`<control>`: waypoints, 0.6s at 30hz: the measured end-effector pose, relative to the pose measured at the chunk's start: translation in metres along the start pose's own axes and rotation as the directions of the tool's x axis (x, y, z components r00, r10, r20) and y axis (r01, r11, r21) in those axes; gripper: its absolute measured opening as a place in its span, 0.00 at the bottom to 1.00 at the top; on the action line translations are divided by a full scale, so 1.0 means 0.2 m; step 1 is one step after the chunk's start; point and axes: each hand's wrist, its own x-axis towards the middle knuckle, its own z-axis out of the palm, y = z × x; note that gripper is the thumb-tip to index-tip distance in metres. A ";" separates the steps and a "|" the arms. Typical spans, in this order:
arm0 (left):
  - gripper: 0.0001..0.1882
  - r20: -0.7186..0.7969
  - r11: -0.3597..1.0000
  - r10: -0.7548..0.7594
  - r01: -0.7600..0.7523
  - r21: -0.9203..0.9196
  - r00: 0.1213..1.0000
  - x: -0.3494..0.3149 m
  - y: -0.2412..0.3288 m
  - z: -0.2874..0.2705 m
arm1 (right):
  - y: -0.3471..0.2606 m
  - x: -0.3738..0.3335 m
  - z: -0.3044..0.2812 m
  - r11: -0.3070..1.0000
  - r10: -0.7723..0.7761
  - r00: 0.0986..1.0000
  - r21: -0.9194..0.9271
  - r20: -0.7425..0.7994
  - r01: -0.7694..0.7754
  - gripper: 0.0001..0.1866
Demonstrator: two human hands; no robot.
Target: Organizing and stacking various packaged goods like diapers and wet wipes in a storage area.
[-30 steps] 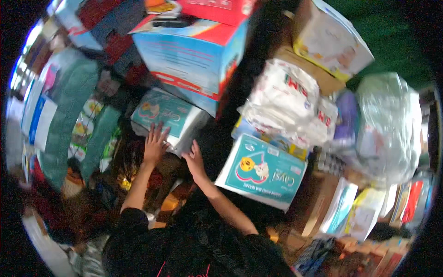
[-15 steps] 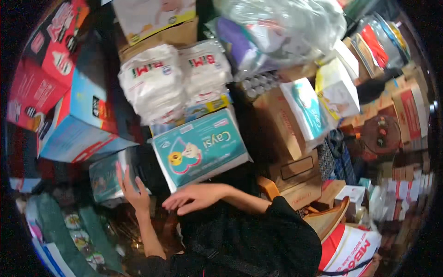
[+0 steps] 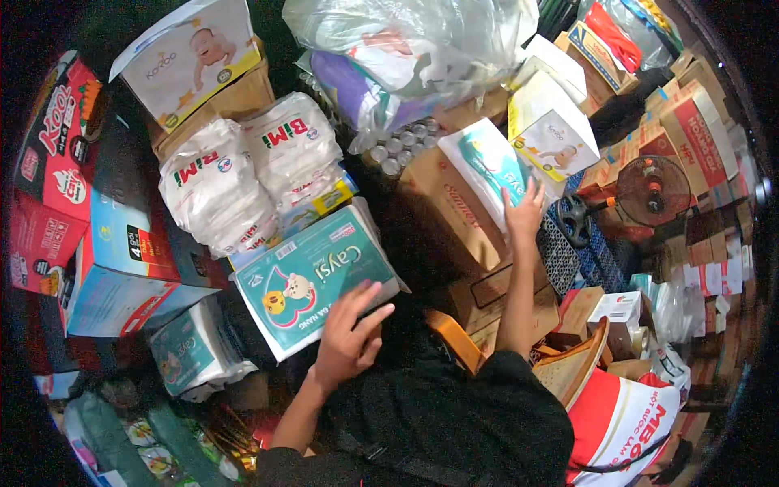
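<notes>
Fingers of the left hand (image 3: 345, 345) stand apart and loosely bent, slightly blurred, over the near right corner of a large teal-and-white pack (image 3: 308, 280); whether they touch its top cannot be told. That pack lies left of centre, just ahead of the person's black shirt (image 3: 462, 414). Beside the right sleeve rests a red-and-white bag (image 3: 625, 422). Off to the left sits a wrapped teal packet (image 3: 185, 349), apart from both hands. Farther out, the right hand (image 3: 526, 213) is at the right end of a smaller teal-and-white pack (image 3: 480, 162), its fingers a little spread; whether they grip it is unclear. This second pack lies on a brown carton (image 3: 458, 211). A blue carton (image 3: 130, 235) stands beyond the wrapped packet, and two white plastic-wrapped bundles (image 3: 213, 183) sit behind the large pack. Just past the smaller pack is a white-and-yellow box (image 3: 560, 142); farther right stands a round fan (image 3: 653, 191). At the far edge bulges a clear plastic bag (image 3: 422, 45).
</notes>
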 end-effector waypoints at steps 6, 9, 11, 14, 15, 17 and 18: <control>0.26 0.011 0.990 -0.098 0.098 -0.099 0.995 0.03 0.03 0.06 | 0.13 0.21 0.22 0.921 0.390 0.916 -0.049 0.092 -0.387 0.50; 0.24 0.021 0.984 -0.135 0.137 -0.116 0.991 0.04 0.03 0.08 | 0.10 0.15 0.26 0.932 0.357 0.933 0.047 0.049 -0.359 0.49; 0.23 0.045 0.971 -0.182 0.187 -0.147 0.982 0.05 0.03 0.10 | 0.11 0.11 0.25 0.949 0.290 0.953 0.100 0.088 -0.298 0.49; 0.23 0.078 0.928 -0.290 0.300 -0.220 0.954 0.09 0.02 0.14 | 0.14 0.08 0.19 0.971 0.102 0.983 0.200 0.151 -0.131 0.48; 0.24 0.081 0.910 -0.331 0.341 -0.235 0.940 0.11 0.01 0.15 | 0.16 0.07 0.17 0.965 0.050 0.977 0.240 0.208 -0.101 0.47; 0.27 0.100 0.843 -0.399 0.408 -0.351 0.911 0.15 0.00 0.17 | 0.18 0.06 0.13 0.947 -0.103 0.960 0.322 0.260 0.014 0.45; 0.29 0.122 0.783 -0.425 0.432 -0.448 0.897 0.17 0.00 0.18 | 0.19 0.06 0.11 0.928 -0.199 0.945 0.361 0.258 0.096 0.44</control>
